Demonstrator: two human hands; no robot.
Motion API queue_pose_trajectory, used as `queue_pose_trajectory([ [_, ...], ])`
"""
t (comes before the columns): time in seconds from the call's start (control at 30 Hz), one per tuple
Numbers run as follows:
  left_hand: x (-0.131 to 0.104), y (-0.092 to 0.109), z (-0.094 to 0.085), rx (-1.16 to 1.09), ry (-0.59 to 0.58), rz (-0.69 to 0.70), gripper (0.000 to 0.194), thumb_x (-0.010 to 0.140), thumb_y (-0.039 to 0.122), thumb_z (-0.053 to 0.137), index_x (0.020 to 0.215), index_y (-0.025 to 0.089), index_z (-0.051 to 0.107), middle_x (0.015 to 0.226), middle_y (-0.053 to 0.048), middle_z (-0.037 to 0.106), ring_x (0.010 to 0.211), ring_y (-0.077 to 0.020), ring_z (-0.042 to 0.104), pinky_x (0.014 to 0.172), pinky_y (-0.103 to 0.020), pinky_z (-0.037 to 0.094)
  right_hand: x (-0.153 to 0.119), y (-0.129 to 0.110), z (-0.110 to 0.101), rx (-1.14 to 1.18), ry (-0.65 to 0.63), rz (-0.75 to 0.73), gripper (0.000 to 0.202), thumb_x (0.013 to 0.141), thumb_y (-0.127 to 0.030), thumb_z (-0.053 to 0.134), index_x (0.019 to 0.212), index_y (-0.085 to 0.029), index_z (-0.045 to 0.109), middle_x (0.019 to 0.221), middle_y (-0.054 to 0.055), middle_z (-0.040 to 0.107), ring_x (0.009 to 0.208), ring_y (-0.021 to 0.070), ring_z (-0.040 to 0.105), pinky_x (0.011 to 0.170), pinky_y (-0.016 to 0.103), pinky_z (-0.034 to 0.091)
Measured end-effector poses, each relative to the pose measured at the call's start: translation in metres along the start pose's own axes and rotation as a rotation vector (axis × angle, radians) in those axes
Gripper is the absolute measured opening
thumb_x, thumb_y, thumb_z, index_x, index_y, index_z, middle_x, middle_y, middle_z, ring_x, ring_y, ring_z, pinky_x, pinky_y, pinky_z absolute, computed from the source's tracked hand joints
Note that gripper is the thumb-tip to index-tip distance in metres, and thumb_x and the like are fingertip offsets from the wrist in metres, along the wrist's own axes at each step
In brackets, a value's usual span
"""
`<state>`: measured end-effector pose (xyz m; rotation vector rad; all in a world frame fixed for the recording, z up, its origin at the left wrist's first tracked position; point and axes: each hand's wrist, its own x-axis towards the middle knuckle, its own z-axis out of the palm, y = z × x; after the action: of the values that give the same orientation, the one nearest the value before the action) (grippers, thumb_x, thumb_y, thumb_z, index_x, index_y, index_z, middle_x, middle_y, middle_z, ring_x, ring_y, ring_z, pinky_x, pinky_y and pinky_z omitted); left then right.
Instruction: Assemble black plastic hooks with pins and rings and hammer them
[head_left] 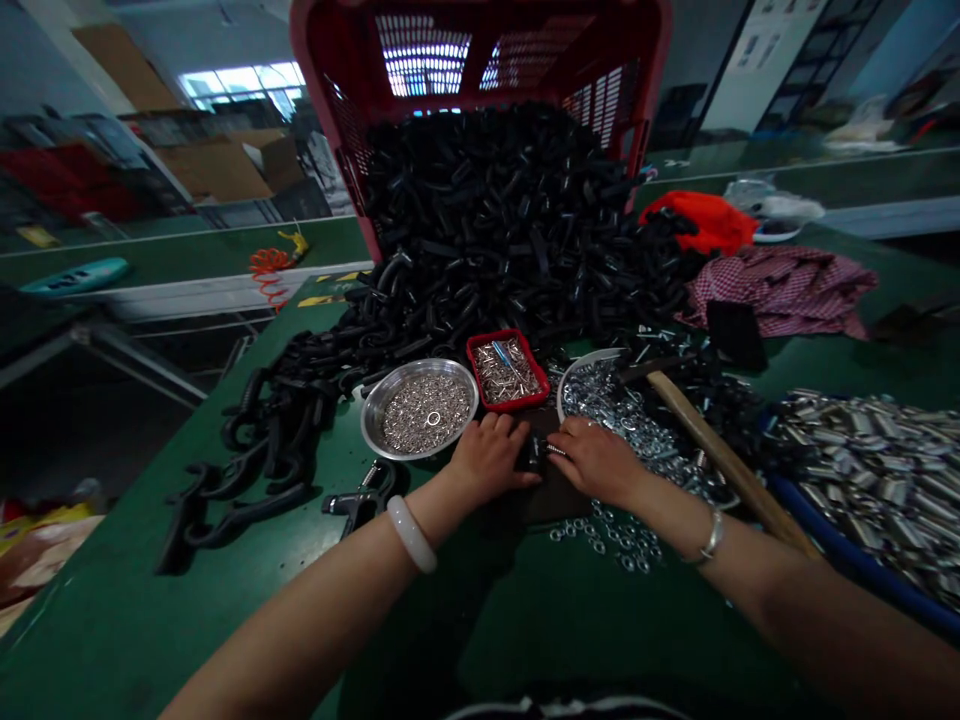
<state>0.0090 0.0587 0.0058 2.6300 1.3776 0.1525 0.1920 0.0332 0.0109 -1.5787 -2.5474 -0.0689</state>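
My left hand (489, 462) is closed around a small black part (535, 453) above a dark pad (551, 500). My right hand (598, 462) pinches a small ribbed metal piece, a spring or a threaded screw (556, 450), up against that part. My fingers cover most of both pieces. Just beyond the hands are a round metal bowl (369, 432) of tiny metal pieces and a red tray (517, 404) of small pins with a blue-handled tool on top. Loose nuts (626, 545) are scattered by my right wrist.
A red crate (319, 90) spills a heap of black curved parts (487, 220) over the green table (247, 620). To the right are a container of bolts and nuts (600, 390), a wooden-handled hammer (720, 450) and a blue tub of metal sleeves (877, 470). Several black clamps (255, 510) lie left.
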Motion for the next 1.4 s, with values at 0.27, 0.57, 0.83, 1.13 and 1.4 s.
queue_pose_trajectory([
  [0.27, 0.057, -0.032, -0.031, -0.035, 0.074, -0.215, 0.038, 0.083, 0.048, 0.042, 0.103, 0.023, 0.063, 0.1, -0.012, 0.061, 0.093, -0.028, 0.055, 0.078, -0.036, 0.039, -0.054, 0.095, -0.051, -0.228, -0.197, 0.629, 0.04, 0.084, -0.043, 0.036, 0.092, -0.013, 0.062, 0.089, 0.018, 0.06, 0.083, 0.0315, 0.057, 0.061, 0.04, 0.04],
  [0.57, 0.098, -0.042, -0.016, -0.028, 0.119, -0.303, 0.022, 0.082, 0.035, 0.049, 0.096, 0.025, 0.061, 0.099, -0.007, 0.063, 0.09, -0.023, 0.058, 0.075, -0.033, 0.042, -0.075, 0.096, -0.037, -0.23, -0.191, 0.616, 0.035, 0.085, -0.036, 0.034, 0.105, -0.013, 0.051, 0.102, 0.016, 0.053, 0.085, 0.0271, 0.058, 0.058, 0.035, 0.042],
  [0.83, 0.083, -0.049, -0.022, -0.167, 0.194, -0.346, 0.02, 0.084, 0.029, 0.046, 0.1, 0.019, 0.053, 0.087, -0.006, 0.065, 0.081, -0.018, 0.06, 0.069, -0.027, 0.043, -0.074, 0.1, -0.027, -0.216, -0.172, 0.634, 0.033, 0.084, -0.037, 0.03, 0.102, -0.016, 0.048, 0.1, 0.012, 0.05, 0.082, 0.0259, 0.06, 0.059, 0.036, 0.047],
  [1.13, 0.073, -0.048, -0.024, -0.471, 0.175, -0.301, 0.018, 0.079, 0.033, 0.055, 0.085, 0.018, 0.064, 0.065, -0.001, 0.064, 0.061, -0.0133, 0.06, 0.062, -0.025, 0.045, -0.078, 0.104, -0.024, -0.157, -0.116, 0.6, 0.035, 0.084, -0.037, 0.032, 0.104, -0.013, 0.049, 0.1, 0.014, 0.05, 0.083, 0.0257, 0.058, 0.062, 0.037, 0.046],
  [1.4, 0.037, -0.012, -0.033, -0.992, -0.322, -0.288, 0.014, 0.074, 0.009, 0.056, 0.087, 0.011, 0.061, 0.074, -0.003, 0.066, 0.061, -0.008, 0.06, 0.062, -0.024, 0.048, -0.081, 0.104, -0.025, -0.125, -0.096, 0.572, 0.038, 0.085, -0.036, 0.032, 0.108, -0.013, 0.05, 0.101, 0.015, 0.05, 0.085, 0.0255, 0.056, 0.063, 0.037, 0.046],
])
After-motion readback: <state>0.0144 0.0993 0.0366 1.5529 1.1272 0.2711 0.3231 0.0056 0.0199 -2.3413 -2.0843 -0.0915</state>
